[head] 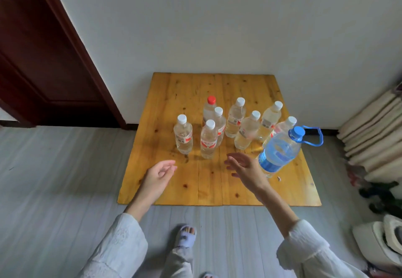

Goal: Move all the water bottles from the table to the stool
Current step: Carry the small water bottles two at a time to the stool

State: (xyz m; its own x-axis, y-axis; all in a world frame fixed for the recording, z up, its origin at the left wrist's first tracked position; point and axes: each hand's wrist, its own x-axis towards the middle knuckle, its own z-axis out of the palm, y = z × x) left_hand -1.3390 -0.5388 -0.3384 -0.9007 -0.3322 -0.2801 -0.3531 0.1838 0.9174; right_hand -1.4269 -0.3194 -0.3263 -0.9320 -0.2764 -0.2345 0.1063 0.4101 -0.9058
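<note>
Clearly nothing is lifted yet: nine bottles stand upright, clustered mid-bench, within easy reach. Your left hand hovers short of the front bottle, grip loosely curled and empty. Your right hand spreads wide beside the big bottle, not touching. No stool shows.
</note>
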